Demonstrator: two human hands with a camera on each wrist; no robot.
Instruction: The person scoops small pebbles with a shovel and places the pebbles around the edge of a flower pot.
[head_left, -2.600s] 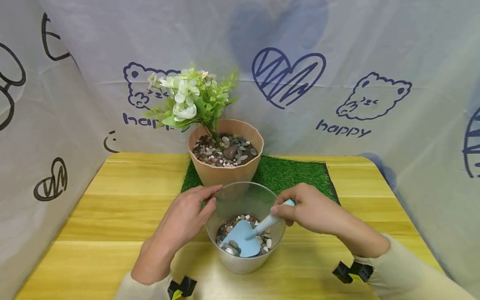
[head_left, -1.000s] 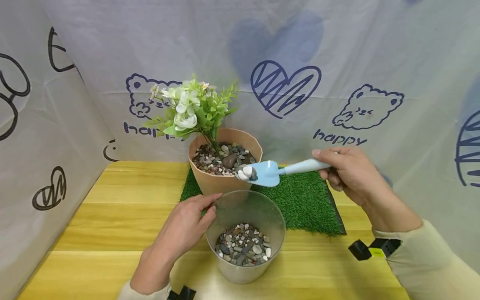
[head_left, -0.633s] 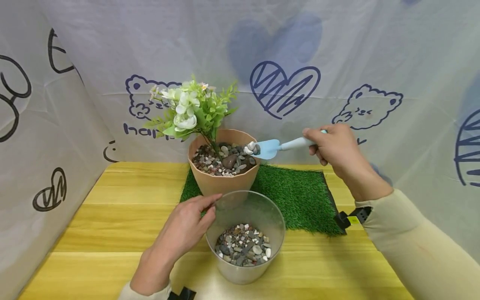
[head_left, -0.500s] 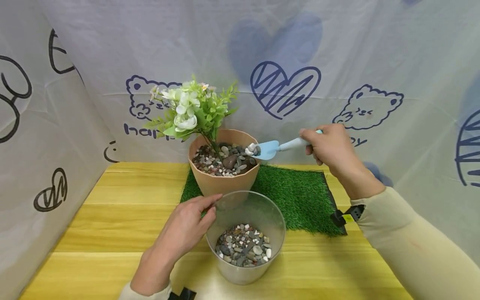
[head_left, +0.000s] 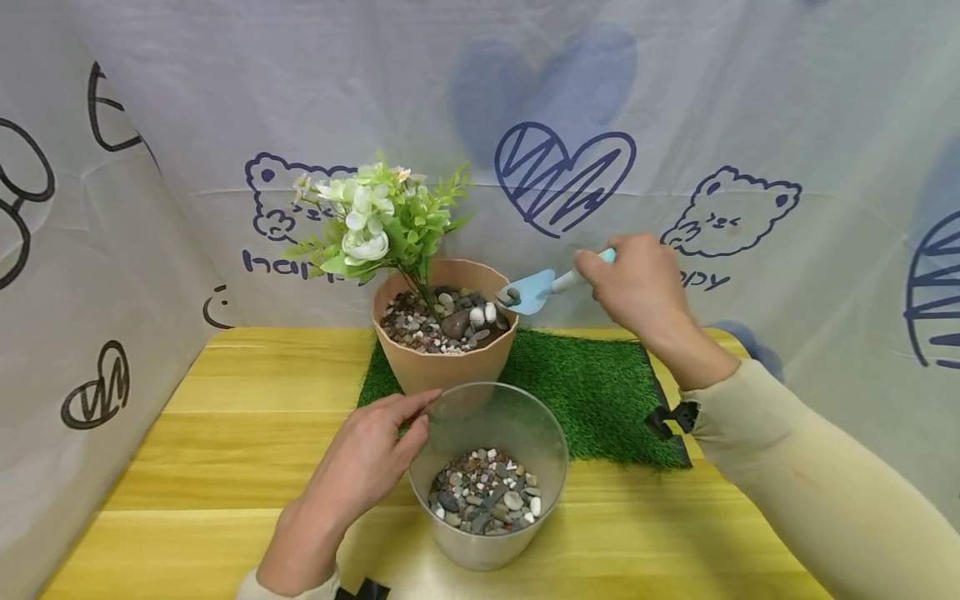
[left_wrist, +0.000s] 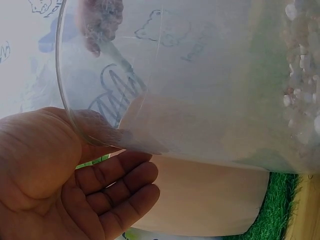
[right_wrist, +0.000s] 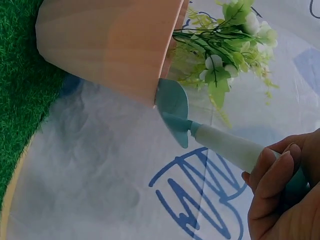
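My right hand (head_left: 637, 279) grips the handle of a light blue trowel (head_left: 531, 292), its blade tipped over the right rim of the peach flowerpot (head_left: 442, 364). A grey pebble (head_left: 510, 297) lies on the blade. Two white pebbles (head_left: 483, 315) sit just below it, among the stones in the pot. In the right wrist view, the trowel's blade (right_wrist: 174, 107) meets the pot's rim. My left hand (head_left: 360, 454) holds the rim of a clear plastic bucket (head_left: 489, 546) between thumb and fingers. Mixed pebbles (head_left: 487, 492) cover the bucket's bottom.
White flowers with green leaves (head_left: 382, 217) rise from the pot. The pot stands on a green turf mat (head_left: 600, 400), behind the bucket, on a yellow wooden table (head_left: 247, 450). A printed white cloth (head_left: 712, 100) hangs close behind and at both sides.
My right hand lifted the trowel with pebbles out of the bucket and up to the pot's right rim. Its blade has tilted, and white pebbles have dropped into the pot. My left hand stays put.
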